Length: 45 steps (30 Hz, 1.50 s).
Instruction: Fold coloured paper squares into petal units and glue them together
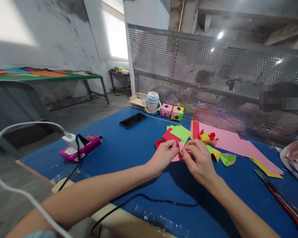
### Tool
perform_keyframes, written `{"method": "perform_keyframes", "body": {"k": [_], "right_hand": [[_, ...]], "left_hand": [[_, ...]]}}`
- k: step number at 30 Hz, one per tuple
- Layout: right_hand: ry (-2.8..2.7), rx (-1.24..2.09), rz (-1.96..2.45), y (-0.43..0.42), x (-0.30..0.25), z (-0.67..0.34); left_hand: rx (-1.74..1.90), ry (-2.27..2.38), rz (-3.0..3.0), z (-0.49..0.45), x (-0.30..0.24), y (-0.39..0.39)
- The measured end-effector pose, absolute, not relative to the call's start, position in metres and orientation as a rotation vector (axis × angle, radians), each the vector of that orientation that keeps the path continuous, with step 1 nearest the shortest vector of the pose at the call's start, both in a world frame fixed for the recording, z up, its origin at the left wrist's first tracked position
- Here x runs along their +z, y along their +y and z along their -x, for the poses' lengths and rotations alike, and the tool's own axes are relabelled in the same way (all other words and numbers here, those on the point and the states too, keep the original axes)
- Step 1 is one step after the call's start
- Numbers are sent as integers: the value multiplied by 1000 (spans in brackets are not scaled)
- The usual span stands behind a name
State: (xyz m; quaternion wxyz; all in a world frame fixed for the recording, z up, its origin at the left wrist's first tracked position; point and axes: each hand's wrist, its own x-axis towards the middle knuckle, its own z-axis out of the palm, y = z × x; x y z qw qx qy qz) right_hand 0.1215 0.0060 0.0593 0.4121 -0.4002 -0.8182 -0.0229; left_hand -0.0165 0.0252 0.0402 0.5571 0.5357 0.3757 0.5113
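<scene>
A small piece of pink folded paper (pixel 176 156) is held up between my two hands, above the blue table. Thumb and fingers of my left hand (pixel 164 157) pinch its left side. On the other side my right hand (pixel 200 159) grips the same paper with bent fingers; its exact fold is partly covered by my fingers. Just beyond lie green paper squares (pixel 180 133) and red paper squares (pixel 169 135). A folded red and yellow paper piece (pixel 209 137) sits behind my right hand, with a green folded paper piece (pixel 227 159) to its right.
Pink paper sheets (pixel 221 138) lie by the perforated metal screen (pixel 164 56). A red-handled cutter (pixel 283 201) rests at the right. Two folded paper balls (pixel 166 110), a water jug (pixel 153 103) and a phone (pixel 132 120) stand farther back. At left is a magenta power strip (pixel 85 150) with cables.
</scene>
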Motion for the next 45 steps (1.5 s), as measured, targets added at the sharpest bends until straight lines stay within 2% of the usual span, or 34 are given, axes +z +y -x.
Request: {"method": "perform_keyframes", "body": {"k": [5, 11, 29, 45], "right_hand": [[-1954, 172, 1112, 10, 62, -124], [-2004, 286, 1157, 12, 63, -126], [-1990, 224, 1108, 12, 62, -126], [-2124, -70, 1085, 10, 56, -125]], "left_hand": [[1200, 904, -1342, 18, 43, 24], [1206, 916, -1383, 19, 44, 23], [1167, 888, -1408, 20, 40, 25], [1066, 837, -1565, 17, 34, 22]]}}
